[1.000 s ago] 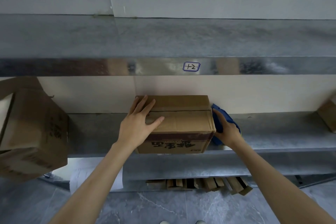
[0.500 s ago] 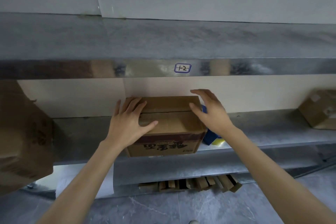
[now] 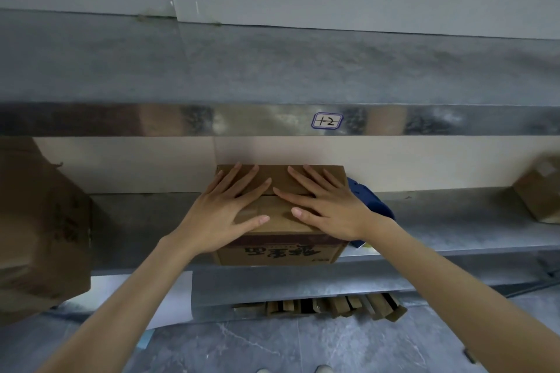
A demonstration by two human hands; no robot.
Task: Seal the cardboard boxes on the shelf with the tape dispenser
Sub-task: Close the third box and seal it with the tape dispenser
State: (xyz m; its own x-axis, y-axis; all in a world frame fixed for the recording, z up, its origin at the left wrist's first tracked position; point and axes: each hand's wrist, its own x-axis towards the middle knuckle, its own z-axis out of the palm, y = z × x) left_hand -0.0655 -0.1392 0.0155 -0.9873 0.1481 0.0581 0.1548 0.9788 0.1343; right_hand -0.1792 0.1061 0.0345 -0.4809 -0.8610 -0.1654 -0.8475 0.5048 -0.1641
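The metal shelf (image 3: 454,221) is running across the middle of the frame, with a big brown box (image 3: 39,236) showing at far left and a smaller box (image 3: 539,191) at far right. The cardboard box (image 3: 281,251) is sitting at centre. The left hand (image 3: 221,212) and right hand (image 3: 330,209) are lying flat and open on top, pressing its flaps down. The blue tape dispenser (image 3: 369,203) is lying just right of it, ungripped. Taping here seems not yet begun.

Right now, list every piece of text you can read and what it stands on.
"1-2": handwritten on the blue-bordered label on the upper shelf edge.
Dark characters on the middle box, front face: upside down, too blurred to read.
Dark print on the left box: too blurred.
The right box has a pale sticker: nothing legible.
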